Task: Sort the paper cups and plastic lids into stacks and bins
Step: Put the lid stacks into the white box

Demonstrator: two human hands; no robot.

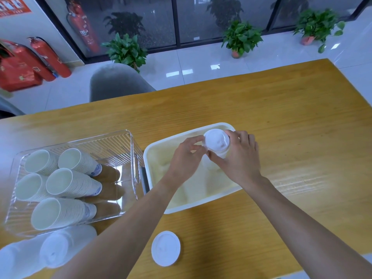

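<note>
A stack of white plastic lids [217,141] is held above the white bin [153,150] in the middle of the table. My right hand [239,158] grips the stack's side from the right. My left hand [184,156] pinches the stack's left edge with its fingertips. Several stacks of paper cups [66,183] lie on their sides in the clear ribbed bin [128,141] at the left. A single white lid [165,248] lies flat on the table near the front edge. Another stack of lids [56,250] lies at the lower left, in front of the clear bin.
The wooden table [281,121] stretches to the right and back. A grey chair [116,83] stands behind the table's far edge. Red fire extinguishers [50,57] and potted plants [240,38] stand on the floor by the glass wall.
</note>
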